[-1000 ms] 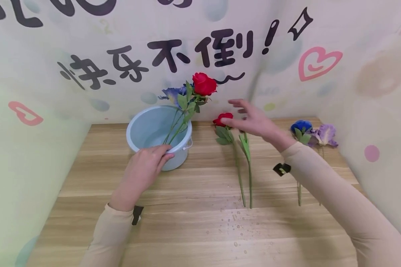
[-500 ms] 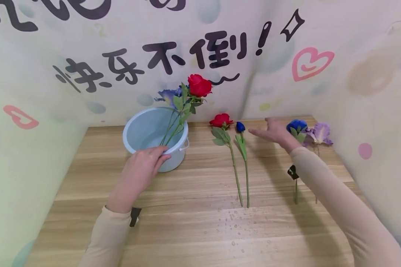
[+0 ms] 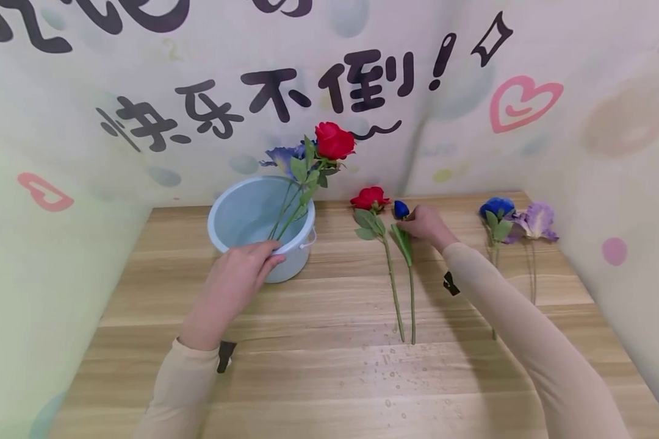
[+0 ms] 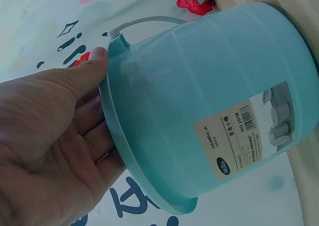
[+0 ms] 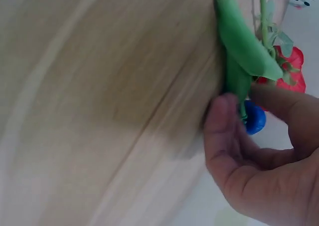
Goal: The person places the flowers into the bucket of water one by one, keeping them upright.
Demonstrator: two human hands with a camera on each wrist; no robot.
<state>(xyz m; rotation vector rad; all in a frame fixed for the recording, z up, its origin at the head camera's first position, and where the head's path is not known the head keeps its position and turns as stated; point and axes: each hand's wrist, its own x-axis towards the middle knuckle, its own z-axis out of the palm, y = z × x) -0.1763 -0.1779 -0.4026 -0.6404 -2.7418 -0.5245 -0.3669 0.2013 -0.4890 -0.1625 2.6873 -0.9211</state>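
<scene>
My left hand (image 3: pixel 227 280) grips the near rim of a light blue bucket (image 3: pixel 288 266); in the left wrist view the thumb and fingers lie on either side of the rim (image 4: pixel 117 121). A red rose (image 3: pixel 335 141) and a bluish-purple iris (image 3: pixel 282 158) lean out of the bucket's right side. My right hand (image 3: pixel 429 227) pinches a blue tulip (image 3: pixel 401 210) just below its bud, at the green leaves (image 5: pixel 239 81). The tulip's stem lies on the table. Another red rose (image 3: pixel 370 199) lies to its left.
A blue rose (image 3: pixel 496 208) and a lilac iris (image 3: pixel 537 221) lie at the table's back right, partly behind the right sleeve. Water drops dot the wooden table (image 3: pixel 307 366). A printed cloth wall (image 3: pixel 214 36) stands close behind.
My right hand swung right, away from above the lying rose and tulip, then came back left and took hold of the tulip. The left hand stays on the bucket rim.
</scene>
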